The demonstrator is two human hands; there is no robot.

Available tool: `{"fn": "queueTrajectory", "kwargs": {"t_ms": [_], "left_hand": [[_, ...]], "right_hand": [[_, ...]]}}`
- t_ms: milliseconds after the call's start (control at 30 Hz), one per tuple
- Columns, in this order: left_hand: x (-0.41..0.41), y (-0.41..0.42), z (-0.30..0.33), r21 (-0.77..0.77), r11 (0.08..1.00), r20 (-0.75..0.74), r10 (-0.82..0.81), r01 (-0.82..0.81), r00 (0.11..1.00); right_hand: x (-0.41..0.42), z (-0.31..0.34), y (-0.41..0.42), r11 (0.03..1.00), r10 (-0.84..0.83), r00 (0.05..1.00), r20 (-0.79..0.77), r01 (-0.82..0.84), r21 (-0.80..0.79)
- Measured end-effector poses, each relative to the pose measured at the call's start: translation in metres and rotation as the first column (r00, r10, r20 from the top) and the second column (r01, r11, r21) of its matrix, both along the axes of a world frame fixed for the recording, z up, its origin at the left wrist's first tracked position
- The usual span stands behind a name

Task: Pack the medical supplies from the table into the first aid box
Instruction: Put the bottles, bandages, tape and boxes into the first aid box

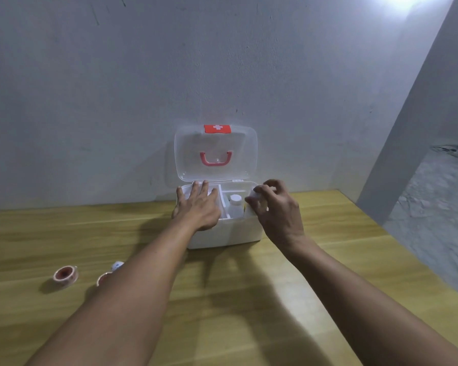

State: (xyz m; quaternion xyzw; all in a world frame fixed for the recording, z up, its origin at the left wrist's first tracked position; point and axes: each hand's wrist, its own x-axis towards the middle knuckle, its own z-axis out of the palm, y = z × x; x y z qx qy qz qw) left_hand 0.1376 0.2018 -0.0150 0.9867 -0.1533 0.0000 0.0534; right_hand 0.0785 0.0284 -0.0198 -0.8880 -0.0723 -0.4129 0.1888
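The white first aid box (224,235) stands open against the wall, its clear lid (216,157) upright with a red handle and a red cross latch. My left hand (197,204) lies flat, fingers spread, on the white tray in the box's left half. My right hand (274,207) grips a white bottle (253,204) at the box's right end. Another white bottle (235,206) stands inside the box between my hands. On the table at the left lie a red-patterned tape roll (65,276), a second roll (103,278) and a small white item (117,266), both partly behind my left forearm.
The wooden table (249,299) meets a grey wall at the back. Its right edge runs diagonally, with a concrete floor (434,207) beyond and a grey pillar (418,128) at the right.
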Motion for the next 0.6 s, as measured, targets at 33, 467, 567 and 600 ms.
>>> {"fn": "queueTrajectory", "kwargs": {"t_ms": [33, 467, 567, 600], "left_hand": [[0.0, 0.0, 0.0, -0.002, 1.0, 0.002, -0.002, 0.002, 1.0], [-0.004, 0.012, 0.012, -0.577, 0.816, 0.047, 0.079, -0.038, 0.996], [-0.014, 0.038, 0.018, -0.628, 0.776, 0.086, 0.134, -0.051, 0.987], [-0.02, 0.05, 0.02, -0.637, 0.768, 0.078, 0.144, -0.062, 0.986]], "right_hand": [[0.0, -0.002, 0.0, 1.0, 0.007, 0.999, -0.036, -0.008, -0.025], [0.014, -0.002, 0.012, 0.984, 0.063, 0.874, -0.482, -0.135, -0.115], [0.014, -0.01, 0.011, 0.968, -0.016, 0.852, -0.523, -0.118, -0.223], [0.014, -0.011, 0.01, 0.967, -0.024, 0.857, -0.515, -0.111, -0.23]]}}
